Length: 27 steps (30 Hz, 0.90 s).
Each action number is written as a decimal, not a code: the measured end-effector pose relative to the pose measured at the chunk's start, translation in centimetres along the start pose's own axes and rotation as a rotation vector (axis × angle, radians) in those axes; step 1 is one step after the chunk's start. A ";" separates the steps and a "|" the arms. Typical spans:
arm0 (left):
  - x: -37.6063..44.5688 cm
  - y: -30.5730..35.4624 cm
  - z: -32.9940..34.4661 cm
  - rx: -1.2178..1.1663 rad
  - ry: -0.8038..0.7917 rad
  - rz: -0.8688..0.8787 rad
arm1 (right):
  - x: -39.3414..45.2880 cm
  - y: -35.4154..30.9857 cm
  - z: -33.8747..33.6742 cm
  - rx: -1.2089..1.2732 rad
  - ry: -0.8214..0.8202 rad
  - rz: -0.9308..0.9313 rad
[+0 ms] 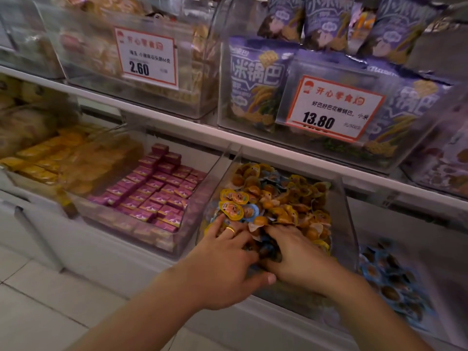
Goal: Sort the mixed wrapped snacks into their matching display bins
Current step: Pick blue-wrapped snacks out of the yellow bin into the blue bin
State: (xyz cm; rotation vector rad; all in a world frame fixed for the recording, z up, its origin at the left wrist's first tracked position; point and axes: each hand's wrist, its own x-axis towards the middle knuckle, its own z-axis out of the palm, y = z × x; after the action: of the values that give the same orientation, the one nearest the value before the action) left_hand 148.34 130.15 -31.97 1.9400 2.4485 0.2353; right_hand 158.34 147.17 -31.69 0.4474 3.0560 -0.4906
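A clear plastic bin [345, 211] on the lower shelf holds a mixed heap of small wrapped snacks [283, 196], most with yellow lids and several with blue lids. Both my hands are inside its front part. My left hand [225, 254], with a gold ring, lies on the pile with fingers spread and dug into the snacks. My right hand [296, 252] is beside it with its fingers curled down into the pile around blue-wrapped snacks [268, 245]; the fingertips are hidden. To the right, another bin holds blue-lidded snacks [390, 282].
Left of the mixed bin stand a bin of pink boxed sweets [157, 193] and one of yellow packs [50, 158]. The upper shelf carries purple snack bags [255, 82] and two price cards [334, 107]. White floor tiles lie below on the left.
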 end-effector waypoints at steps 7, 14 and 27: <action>0.4 0.4 -0.1 -0.017 -0.006 -0.024 | 0.7 -0.2 0.5 -0.064 0.109 0.048; 0.6 -1.5 -0.4 -0.175 -0.023 0.021 | -0.2 0.3 0.9 -0.048 0.161 0.060; 0.8 -2.3 -1.5 -0.698 0.084 -0.122 | -1.6 0.1 -0.5 0.276 0.156 0.047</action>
State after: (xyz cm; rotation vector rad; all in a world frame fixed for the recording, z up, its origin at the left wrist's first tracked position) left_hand 145.81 130.22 -30.74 1.4889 2.0929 1.0198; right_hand 159.88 146.94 -31.11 0.5886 3.1252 -0.9242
